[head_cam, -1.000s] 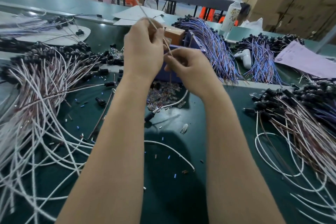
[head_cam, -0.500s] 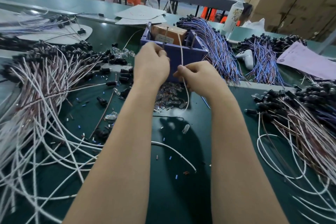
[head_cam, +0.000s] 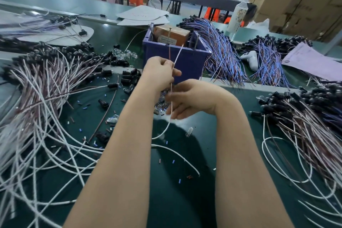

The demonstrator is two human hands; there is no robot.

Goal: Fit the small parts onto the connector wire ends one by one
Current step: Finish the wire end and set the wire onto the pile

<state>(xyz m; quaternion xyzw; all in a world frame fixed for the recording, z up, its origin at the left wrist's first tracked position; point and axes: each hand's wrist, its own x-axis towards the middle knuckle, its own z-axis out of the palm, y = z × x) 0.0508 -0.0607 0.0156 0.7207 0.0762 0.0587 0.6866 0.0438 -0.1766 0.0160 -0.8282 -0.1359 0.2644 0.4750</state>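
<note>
Two strands, one white and one brown, make up the connector wire [head_cam: 177, 57] I am working on, and its bare ends stick up in front of the blue bin [head_cam: 194, 62]. My left hand [head_cam: 159, 73] pinches both strands between thumb and fingers, just under those ends, which I judge keeps them stiff and steady enough to take a part. My right hand [head_cam: 193, 98] sits lower, right beside the wire's hanging run and above the heap of clear small parts [head_cam: 160, 104]. Its fingers are blurred, so I cannot tell whether they hold a part, the wire, or nothing. That heap lies close under both hands, handy for picking one piece at a time. Behind, the blue bin holds a brown cardboard box [head_cam: 172, 36] and a few thin metal rods [head_cam: 197, 41] leaning against its walls. Loose black caps [head_cam: 129, 77] lie to the left of it, and capped wire bundles [head_cam: 55, 79] fan out on the green mat [head_cam: 175, 194] at either side.
</note>
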